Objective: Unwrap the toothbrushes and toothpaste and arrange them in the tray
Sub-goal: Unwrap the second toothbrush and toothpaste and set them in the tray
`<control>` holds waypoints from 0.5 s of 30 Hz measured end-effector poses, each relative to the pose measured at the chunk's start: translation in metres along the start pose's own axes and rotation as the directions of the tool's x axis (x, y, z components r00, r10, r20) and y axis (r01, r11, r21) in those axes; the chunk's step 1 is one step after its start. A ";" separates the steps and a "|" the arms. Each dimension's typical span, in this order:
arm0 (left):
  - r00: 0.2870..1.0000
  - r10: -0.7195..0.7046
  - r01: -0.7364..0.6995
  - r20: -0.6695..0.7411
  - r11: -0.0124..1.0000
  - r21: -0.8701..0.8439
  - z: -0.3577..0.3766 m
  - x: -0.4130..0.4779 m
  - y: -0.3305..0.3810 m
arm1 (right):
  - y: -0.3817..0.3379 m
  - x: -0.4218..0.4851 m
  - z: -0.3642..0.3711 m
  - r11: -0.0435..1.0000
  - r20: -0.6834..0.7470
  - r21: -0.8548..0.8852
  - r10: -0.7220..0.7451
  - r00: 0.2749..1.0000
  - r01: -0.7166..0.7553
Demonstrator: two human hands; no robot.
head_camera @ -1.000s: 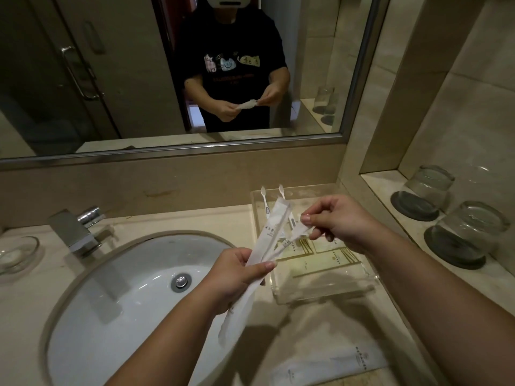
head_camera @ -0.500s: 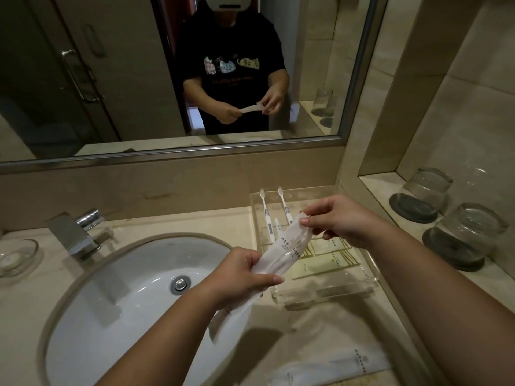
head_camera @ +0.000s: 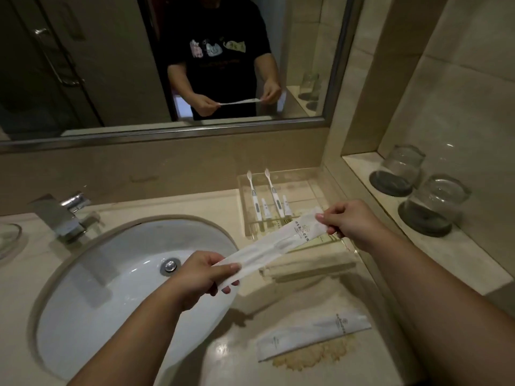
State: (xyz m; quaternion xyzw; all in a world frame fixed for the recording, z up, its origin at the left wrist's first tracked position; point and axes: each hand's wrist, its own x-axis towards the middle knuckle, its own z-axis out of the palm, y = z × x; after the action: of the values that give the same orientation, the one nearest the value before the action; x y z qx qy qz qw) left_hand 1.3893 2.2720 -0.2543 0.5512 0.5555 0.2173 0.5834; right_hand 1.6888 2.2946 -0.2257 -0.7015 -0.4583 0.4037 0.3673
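**Wrapper stretched over the sink, tray already stocked**

Beige stone counter (head_camera: 172, 355) runs under a wide mirror (head_camera: 111, 65), with a white basin (head_camera: 106, 288) at the left and a clear tray (head_camera: 315, 263) at the far right. Two unwrapped toothbrushes (head_camera: 253, 196) lie in the tray's far end, heads pointing away, and two small toothpaste tubes (head_camera: 264, 207) rest just beside them, so the set looks arranged side by side.

Between basin and tray, both hands hold one long white wrapper (head_camera: 273, 243) pulled out flat. The left hand (head_camera: 200, 274) has thumb and fingers clamped on its near end; the right hand (head_camera: 348, 221) pinches the far end, fingers closed together on the paper. Held taut like this, the sleeve is probably being smoothed or checked; a faint long shape shows through it, but whether anything is still inside I cannot tell.

Another white wrapper (head_camera: 315, 338) lies flat on the near counter, partly over a rough yellowish patch (head_camera: 315, 358).
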 end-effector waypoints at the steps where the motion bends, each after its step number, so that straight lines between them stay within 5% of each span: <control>1: 1.000 -0.001 0.001 -0.006 1.000 0.017 0.007 0.000 -0.004 | 0.010 -0.007 0.000 1.000 -0.043 0.019 0.012 0.999 -0.011; 3: 0.999 -0.031 0.029 0.031 0.998 0.059 0.025 0.000 -0.012 | 0.034 -0.023 -0.001 0.999 -0.135 0.007 0.051 0.990 -0.051; 8: 0.981 -0.171 0.145 0.091 0.960 0.240 0.066 -0.004 -0.055 | 0.103 -0.076 0.010 0.869 -0.278 -0.402 0.183 0.943 -0.287; 12: 0.979 -0.201 0.179 0.028 0.921 0.345 0.084 -0.009 -0.081 | 0.136 -0.100 0.018 0.821 -0.364 -0.441 0.206 0.908 -0.363; 15: 0.995 -0.104 0.086 -0.004 0.800 0.593 0.096 -0.006 -0.087 | 0.149 -0.103 0.024 0.814 -0.403 -0.457 0.170 0.899 -0.358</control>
State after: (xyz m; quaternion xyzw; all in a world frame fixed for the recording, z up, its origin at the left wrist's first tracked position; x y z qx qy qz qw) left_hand 1.4419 2.2018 -0.3502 0.6802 0.6138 -0.0043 0.4006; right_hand 1.6920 2.1548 -0.3434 -0.8910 -0.3754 0.1836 0.1775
